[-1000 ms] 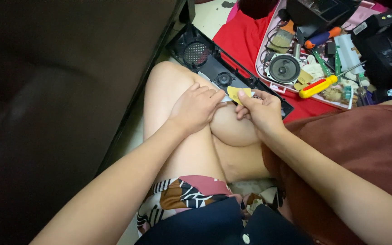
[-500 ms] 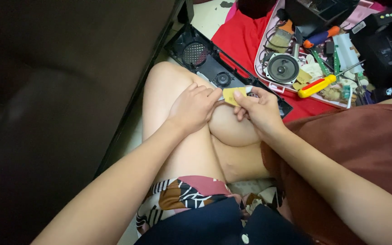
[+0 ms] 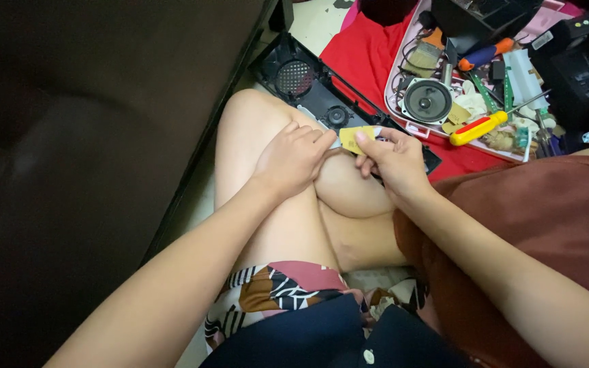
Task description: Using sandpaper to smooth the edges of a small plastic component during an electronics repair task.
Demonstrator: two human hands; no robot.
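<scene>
Here the small yellow piece [image 3: 352,138] sits pinched between the closed left hand [image 3: 293,158] and right hand [image 3: 388,162]

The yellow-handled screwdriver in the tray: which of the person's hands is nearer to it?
Right. The right hand lies just left of and below the yellow-handled screwdriver; the left hand is farther left, beyond the small yellow piece.

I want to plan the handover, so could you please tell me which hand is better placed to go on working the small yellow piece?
Probably the right hand: its fingers pinch the small yellow piece over the knee. The left hand only meets its edge, as if steadying it.
</scene>
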